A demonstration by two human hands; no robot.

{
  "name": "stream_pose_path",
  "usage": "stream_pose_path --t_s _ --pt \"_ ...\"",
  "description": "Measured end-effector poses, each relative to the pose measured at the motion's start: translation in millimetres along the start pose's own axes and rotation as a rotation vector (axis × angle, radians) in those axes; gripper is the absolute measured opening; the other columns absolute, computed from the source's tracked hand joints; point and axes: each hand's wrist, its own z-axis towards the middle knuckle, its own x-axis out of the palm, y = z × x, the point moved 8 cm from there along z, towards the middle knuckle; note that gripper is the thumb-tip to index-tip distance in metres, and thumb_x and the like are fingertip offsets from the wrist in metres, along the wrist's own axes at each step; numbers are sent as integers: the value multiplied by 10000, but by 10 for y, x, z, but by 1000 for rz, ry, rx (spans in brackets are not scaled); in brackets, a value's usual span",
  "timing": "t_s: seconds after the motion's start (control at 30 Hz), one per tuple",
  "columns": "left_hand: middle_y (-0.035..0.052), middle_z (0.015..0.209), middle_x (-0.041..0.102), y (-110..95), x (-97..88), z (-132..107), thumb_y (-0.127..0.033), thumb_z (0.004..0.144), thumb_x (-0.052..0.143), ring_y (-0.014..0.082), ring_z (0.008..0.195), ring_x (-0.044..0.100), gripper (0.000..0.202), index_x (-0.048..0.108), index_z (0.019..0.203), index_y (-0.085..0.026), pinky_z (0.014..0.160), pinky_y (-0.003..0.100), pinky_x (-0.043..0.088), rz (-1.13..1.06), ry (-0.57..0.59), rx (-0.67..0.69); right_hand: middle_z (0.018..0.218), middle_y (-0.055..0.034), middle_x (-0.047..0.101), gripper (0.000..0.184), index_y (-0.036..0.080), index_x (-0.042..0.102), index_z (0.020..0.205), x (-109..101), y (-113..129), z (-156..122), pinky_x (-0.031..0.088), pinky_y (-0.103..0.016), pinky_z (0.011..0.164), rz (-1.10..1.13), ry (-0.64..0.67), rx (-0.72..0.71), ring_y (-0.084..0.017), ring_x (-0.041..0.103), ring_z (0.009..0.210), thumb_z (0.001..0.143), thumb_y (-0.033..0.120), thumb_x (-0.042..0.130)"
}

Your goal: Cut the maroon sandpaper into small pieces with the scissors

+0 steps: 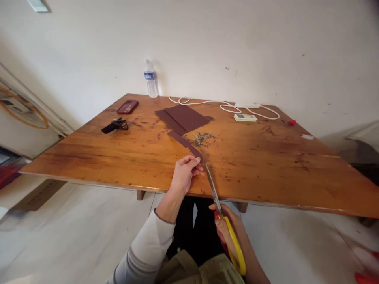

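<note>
My left hand (187,172) pinches the near end of a narrow dark brown strip (180,140), which looks like paper or thin card and slants away over the table. In my right hand (229,227) is a pair of scissors (235,246) with yellow and red handles. Their blades point away from me, tips close beside the left fingertips and the strip's end. The blades look nearly closed; whether they touch the strip I cannot tell. Beyond the strip lie dark brown sheets (189,117), one overlapping another. A small heap of greenish-brown shreds (203,138) sits to the strip's right.
On the wooden table (284,169), a plastic bottle (151,81) stands by the wall. A phone (127,107) and a black corded object (115,125) lie left. A white cable (204,101), a white remote-like device (245,117) and a red piece (292,122) are at the back right.
</note>
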Motion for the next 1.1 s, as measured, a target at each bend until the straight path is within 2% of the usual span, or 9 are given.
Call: stream_pose_path --t_s 0.2,0.33,0.43,0.57,0.67,0.9,1.1 --pt "-11 503 605 -9 -25 -1 -281 548 839 86 413 543 329 546 641 -163 440 187 447 64 16 -9 564 118 285 610 192 600 1098 184 33 -62 189 -193 401 210 83 10 -67 222 428 850 748 569" --pt "-11 509 605 0 -30 9 -282 559 823 63 388 515 319 532 602 -157 429 171 403 85 39 -29 582 113 323 618 190 593 1084 217 30 -68 218 -186 398 244 90 47 -57 237 416 850 761 563" --pt "-10 541 619 -14 -19 7 -269 532 836 71 434 544 313 556 610 -152 446 176 435 67 57 -24 591 109 345 637 190 595 1063 227 62 -68 232 -185 389 277 83 30 -51 250 402 830 782 563" --pt "-9 585 630 -27 -4 -3 -250 500 866 121 568 651 350 546 602 -151 555 219 547 23 86 -30 572 114 319 618 196 594 1074 238 100 -81 217 -188 379 265 71 23 -60 233 403 844 768 560" --pt "-15 597 634 -25 -10 -3 -245 504 879 129 587 668 368 539 606 -152 606 248 583 16 103 -39 551 117 311 622 189 601 1070 236 143 -111 196 -198 387 230 59 15 -61 208 413 849 768 555" --pt "17 616 659 -24 26 4 -261 557 854 110 576 639 282 612 627 -135 572 218 564 57 179 -19 517 101 372 651 180 634 1077 195 213 -168 180 -221 419 166 26 23 -60 228 420 831 780 572" --pt "9 605 643 -29 32 8 -259 575 846 104 560 624 276 600 618 -141 551 214 557 55 188 -7 532 93 389 653 180 651 1083 206 202 -174 210 -223 423 158 26 39 -66 252 428 820 775 589"
